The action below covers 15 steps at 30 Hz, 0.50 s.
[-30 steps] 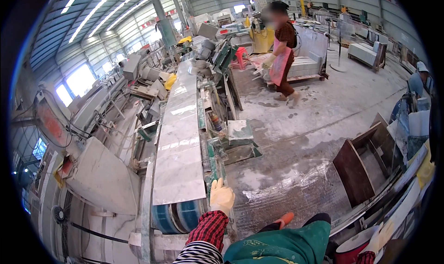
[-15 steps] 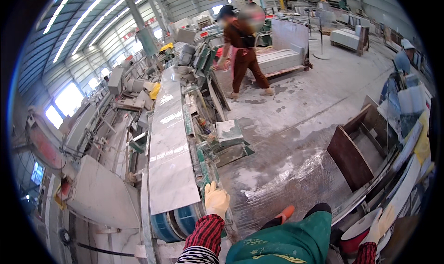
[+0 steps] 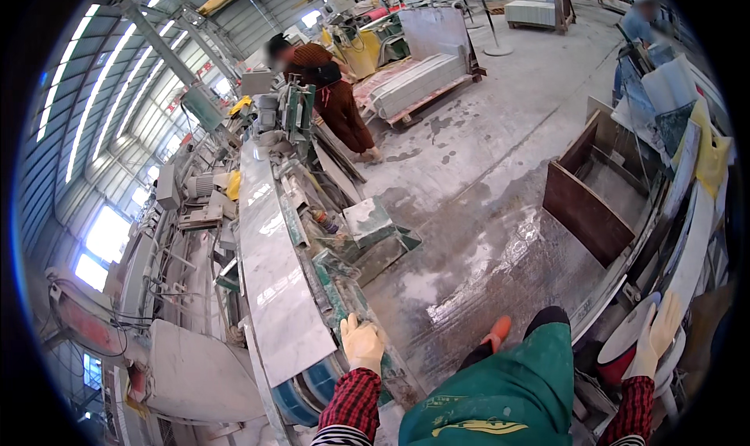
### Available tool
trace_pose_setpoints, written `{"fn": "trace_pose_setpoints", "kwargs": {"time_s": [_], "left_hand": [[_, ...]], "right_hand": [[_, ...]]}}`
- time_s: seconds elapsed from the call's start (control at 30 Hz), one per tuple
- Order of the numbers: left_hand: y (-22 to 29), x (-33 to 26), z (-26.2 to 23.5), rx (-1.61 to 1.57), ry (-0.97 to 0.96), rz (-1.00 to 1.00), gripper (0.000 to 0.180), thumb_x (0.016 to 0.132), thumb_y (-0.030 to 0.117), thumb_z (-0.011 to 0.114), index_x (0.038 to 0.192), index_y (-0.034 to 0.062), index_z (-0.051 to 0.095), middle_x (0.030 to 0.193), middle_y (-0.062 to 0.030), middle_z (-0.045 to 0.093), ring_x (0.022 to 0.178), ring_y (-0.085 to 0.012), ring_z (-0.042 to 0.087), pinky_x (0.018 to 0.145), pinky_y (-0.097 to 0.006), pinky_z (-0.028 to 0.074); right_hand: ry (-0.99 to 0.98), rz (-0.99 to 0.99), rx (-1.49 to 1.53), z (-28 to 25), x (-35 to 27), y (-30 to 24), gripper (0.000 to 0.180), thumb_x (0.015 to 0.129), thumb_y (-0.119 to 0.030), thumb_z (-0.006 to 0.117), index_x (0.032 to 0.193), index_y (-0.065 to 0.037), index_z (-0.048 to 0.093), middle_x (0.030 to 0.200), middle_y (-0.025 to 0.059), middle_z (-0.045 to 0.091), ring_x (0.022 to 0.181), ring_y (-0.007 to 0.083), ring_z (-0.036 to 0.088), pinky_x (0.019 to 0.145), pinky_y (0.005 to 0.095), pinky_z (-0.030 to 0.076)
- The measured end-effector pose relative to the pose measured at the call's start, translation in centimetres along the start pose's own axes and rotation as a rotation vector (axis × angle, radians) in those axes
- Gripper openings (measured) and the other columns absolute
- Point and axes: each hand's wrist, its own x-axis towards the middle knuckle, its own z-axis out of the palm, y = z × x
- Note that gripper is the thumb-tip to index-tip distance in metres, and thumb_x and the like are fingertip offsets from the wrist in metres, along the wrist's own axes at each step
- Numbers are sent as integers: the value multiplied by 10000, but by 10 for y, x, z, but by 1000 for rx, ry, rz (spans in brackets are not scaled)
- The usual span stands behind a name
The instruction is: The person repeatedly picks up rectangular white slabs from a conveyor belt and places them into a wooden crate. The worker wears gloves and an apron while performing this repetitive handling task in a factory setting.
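My left hand (image 3: 362, 343), in a cream glove, is at the green side rail (image 3: 332, 278) of a long machine, its fingers apart and nothing visible in them. Whether it rests on the rail, I cannot tell. Just left of it, a long pale stone slab (image 3: 273, 290) lies along the machine, its near end over a blue roller (image 3: 319, 382). On the far right my right hand (image 3: 658, 337), gloved alike, is held out with fingers spread and holds nothing. Beneath it, a red and white round container (image 3: 617, 352) is partly hidden.
A brown open wooden box (image 3: 586, 212) stands on the wet floor at right, near leaning slabs (image 3: 687, 219). Ahead, a person (image 3: 328, 83) in brown stands beside the machine; stacked pale slabs (image 3: 418, 83) sit on a pallet behind. Another person (image 3: 637, 28) is at far right.
The view has swung to the right and my right hand has come higher into it. The person in brown has moved left to the machine and leans toward it.
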Motion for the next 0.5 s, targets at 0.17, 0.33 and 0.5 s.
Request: {"fn": "trace_pose_setpoints", "kwargs": {"time_s": [0.17, 0.33, 0.5], "left_hand": [[2, 2, 3, 37, -28, -8, 299, 917, 355, 600, 891, 139, 805, 988, -41, 762, 1294, -307, 535, 1174, -488, 293], [1, 2, 6, 65, -65, -3, 282, 910, 352, 616, 919, 141, 803, 1019, -47, 758, 1305, -312, 526, 1170, -490, 298], [1, 4, 1, 49, -96, 4, 264, 904, 336, 620, 923, 135, 789, 1017, -55, 745, 1294, -322, 524, 1161, -495, 306]], "right_hand": [[19, -22, 26, -5, -2, -3, 437, 1024, -141, 593, 1427, 23, 546, 1469, 219, 544, 1377, 395, 490, 1153, 480, 363], [37, -44, 41, -12, -3, -12, 431, 1021, -113, 590, 1424, 34, 545, 1469, 220, 545, 1371, 402, 496, 1145, 487, 367], [39, -61, 64, -12, -8, -11, 435, 1013, -97, 594, 1422, 44, 543, 1453, 221, 561, 1364, 403, 505, 1144, 493, 367]]}}
